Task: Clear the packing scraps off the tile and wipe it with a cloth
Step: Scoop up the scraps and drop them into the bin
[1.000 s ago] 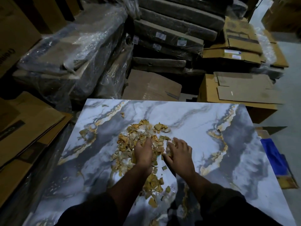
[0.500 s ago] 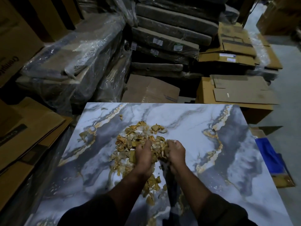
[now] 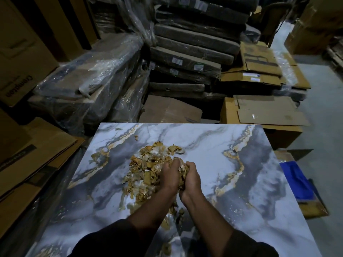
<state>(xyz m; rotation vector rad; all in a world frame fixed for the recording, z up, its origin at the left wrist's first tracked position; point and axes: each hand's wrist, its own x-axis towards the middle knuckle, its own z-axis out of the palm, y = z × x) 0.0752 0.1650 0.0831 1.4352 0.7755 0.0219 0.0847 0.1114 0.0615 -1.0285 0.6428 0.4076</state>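
Marbled tile [image 3: 241, 191] amid stacked cardboard boxes [image 3: 259, 115]

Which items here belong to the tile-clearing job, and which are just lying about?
Job: packing scraps; marble-pattern tile; left hand and right hand gripping scraps; possibly the blue cloth.
Lying about: wrapped stacks; flattened cardboard.

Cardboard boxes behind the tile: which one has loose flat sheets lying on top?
The yellow box just past the tile's far right corner. Flattened cardboard sheets lie across its top; the brown box left of it is bare.
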